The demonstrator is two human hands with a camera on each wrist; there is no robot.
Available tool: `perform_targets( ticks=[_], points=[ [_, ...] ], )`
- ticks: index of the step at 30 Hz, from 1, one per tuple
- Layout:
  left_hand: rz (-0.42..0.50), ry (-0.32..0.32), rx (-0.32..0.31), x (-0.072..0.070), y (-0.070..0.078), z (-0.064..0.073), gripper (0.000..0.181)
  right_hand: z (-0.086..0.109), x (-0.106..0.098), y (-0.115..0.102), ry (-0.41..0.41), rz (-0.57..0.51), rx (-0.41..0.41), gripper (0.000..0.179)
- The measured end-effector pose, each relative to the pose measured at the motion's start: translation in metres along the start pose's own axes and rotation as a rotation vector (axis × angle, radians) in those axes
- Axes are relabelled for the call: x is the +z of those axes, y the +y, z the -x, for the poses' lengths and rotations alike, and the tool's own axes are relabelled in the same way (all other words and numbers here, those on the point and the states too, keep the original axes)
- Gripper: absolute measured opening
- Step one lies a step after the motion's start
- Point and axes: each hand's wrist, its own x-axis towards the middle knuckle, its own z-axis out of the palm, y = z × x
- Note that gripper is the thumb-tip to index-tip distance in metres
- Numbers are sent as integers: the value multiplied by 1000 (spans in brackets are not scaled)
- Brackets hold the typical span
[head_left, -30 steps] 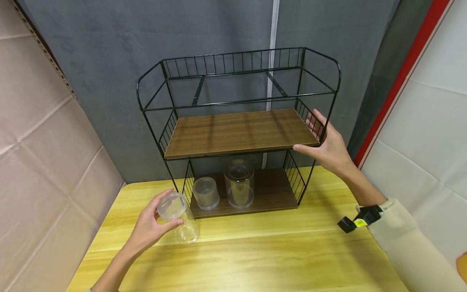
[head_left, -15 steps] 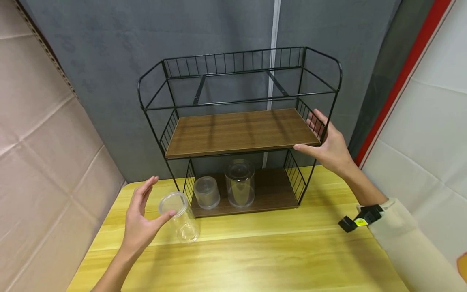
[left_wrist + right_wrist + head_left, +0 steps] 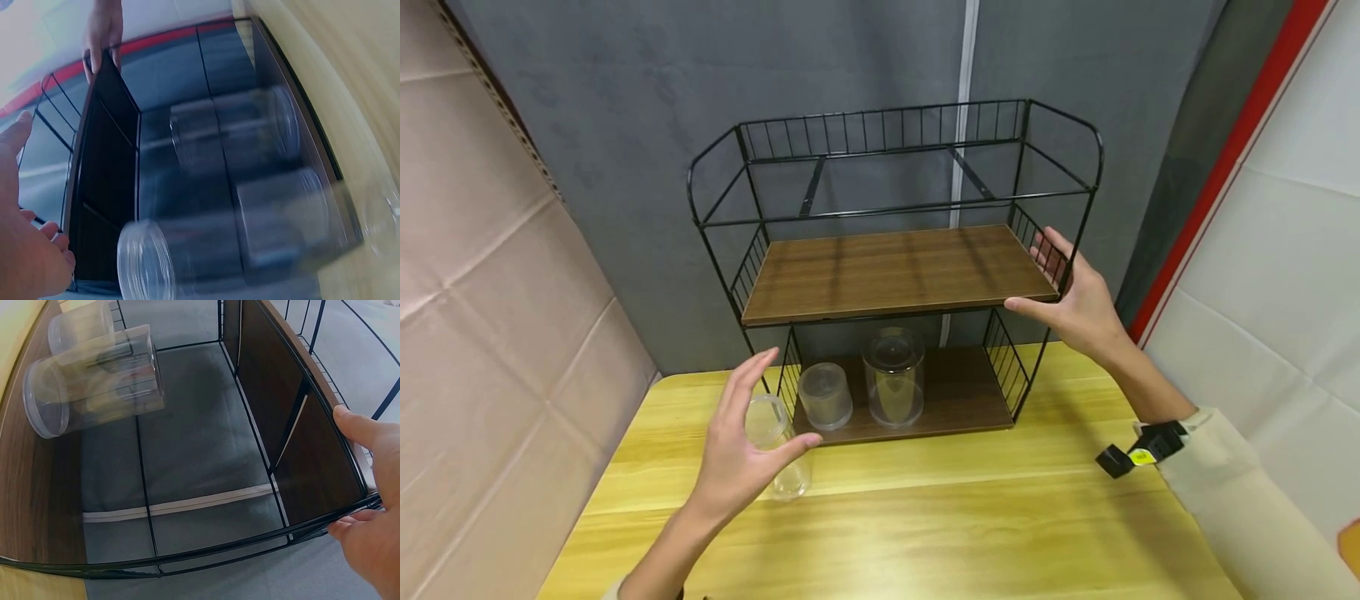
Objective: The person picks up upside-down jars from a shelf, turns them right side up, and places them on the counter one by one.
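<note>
A wire-framed two-board shelf rack (image 3: pixel 880 267) stands on the table. My right hand (image 3: pixel 1081 304) grips the rack's right side at the middle board, thumb on the front edge and fingers behind the side rail. In the head view my left hand (image 3: pixel 733 462), thumb and fingers spread apart, overlaps a tall clear plastic jar (image 3: pixel 765 421) standing at the rack's front left. The left wrist view shows a gap between that hand and the jar's lid (image 3: pixel 145 262). On the lower board sit a short clear jar (image 3: pixel 825 397) and a larger clear jar (image 3: pixel 893 383).
Black rails (image 3: pixel 895 208) and two crossbars form the rack's top, which has no board. A grey cloth wall (image 3: pixel 850 67) rises behind, with pale panels on the left (image 3: pixel 505 275) and right (image 3: pixel 1262 275). The wooden table (image 3: pixel 925 533) extends in front.
My left hand has let go of the tall jar, drawn back to the left, then moved right and in front of it. The jar stays in place, and my right hand keeps its grip.
</note>
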Motion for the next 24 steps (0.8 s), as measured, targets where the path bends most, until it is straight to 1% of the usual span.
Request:
perform_targets(
  ticks=[5,10,13,18,24],
  points=[
    [23,-71,-49,17,10,-2,114,0,-1,1,0,4,-4,106],
    [67,-146,-76,34,14,-3,111,0,0,1,-3,11,-10,106],
    [77,-184,-111,44,15,-5,108,-1,0,1,-6,11,-16,106],
    [57,-217,-183,61,10,-10,106,-1,0,0,-2,24,-20,105],
    [35,-237,-291,81,1,-20,110,0,-1,2,-4,33,-15,106]
  ],
)
